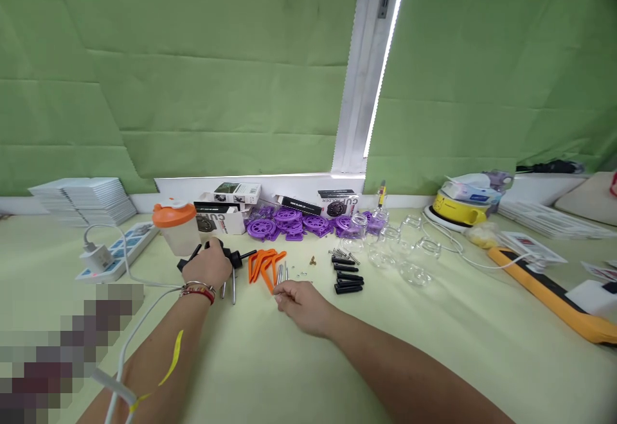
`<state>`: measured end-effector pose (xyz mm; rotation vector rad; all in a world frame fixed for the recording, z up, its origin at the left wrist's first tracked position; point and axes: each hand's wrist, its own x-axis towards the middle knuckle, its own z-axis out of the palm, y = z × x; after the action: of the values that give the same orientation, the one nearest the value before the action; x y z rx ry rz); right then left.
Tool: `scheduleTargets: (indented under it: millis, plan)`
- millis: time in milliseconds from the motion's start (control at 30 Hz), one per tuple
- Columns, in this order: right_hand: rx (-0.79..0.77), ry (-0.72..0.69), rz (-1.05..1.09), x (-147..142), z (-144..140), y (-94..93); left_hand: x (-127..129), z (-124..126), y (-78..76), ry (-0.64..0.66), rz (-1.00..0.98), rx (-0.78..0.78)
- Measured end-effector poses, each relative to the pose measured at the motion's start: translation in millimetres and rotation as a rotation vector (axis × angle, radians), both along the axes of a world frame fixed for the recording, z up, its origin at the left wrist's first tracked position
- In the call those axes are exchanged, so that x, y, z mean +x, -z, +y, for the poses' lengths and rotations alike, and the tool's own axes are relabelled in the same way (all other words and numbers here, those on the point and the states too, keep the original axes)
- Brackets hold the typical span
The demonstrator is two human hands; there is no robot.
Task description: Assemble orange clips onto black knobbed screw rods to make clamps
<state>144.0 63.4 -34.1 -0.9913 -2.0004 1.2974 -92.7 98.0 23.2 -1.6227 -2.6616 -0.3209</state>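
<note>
head: pale green table [434, 360], green blinds behind | left hand [208, 265] clenched over black part [236, 257], long axis left-right, tip toward orange pieces [264, 265] | right hand [301, 305] fingertips pinching metal pins [279, 274], pins lying roughly away from the person | black tubes [348, 276] just right

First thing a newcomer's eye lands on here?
Probably the heap of purple wheel-like parts at the table's far edge, then the orange strips fanned out in front of it. The left hand rests on a black part beside them; the right hand pinches thin metal pins.
</note>
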Motion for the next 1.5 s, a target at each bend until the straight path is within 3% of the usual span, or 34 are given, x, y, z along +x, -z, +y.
scheduleTargets:
  millis: [67,167,267,400,533,833,1233,1400,1500]
  plan:
    - [0.022,-0.006,-0.032,0.3,1.7,1.2,1.6,-0.6,-1.4,-0.016,0.026,0.008]
    - [0.056,-0.010,-0.054,0.2,2.8,3.1,10.9,-6.4,-5.3,-0.002,0.133,0.138]
    - [0.082,-0.018,-0.068,3.4,-1.8,2.3,26.3,-14.4,-7.1,0.146,0.264,0.254]
    - [0.300,-0.043,-0.158,20.1,-20.2,-5.1,38.7,-17.2,0.1,0.298,0.232,0.129]
    - [0.526,-0.119,-0.250,42.8,-40.2,-9.9,35.7,-12.2,12.9,0.367,0.195,-0.010]
    - [0.634,-0.084,-0.300,48.6,-30.0,-3.9,33.0,-4.3,23.1,0.349,0.160,-0.069]
    - [0.621,-0.051,-0.248,48.4,-21.0,-1.9,30.9,-5.9,12.8,0.318,0.197,0.005]
    - [0.495,0.011,-0.147,49.8,-19.8,-2.6,29.3,-17.4,-9.2,0.319,0.179,0.262]
    - [0.245,0.119,0.038,48.9,-17.6,-7.1,42.7,-26.2,-17.2,0.414,-0.018,0.494]
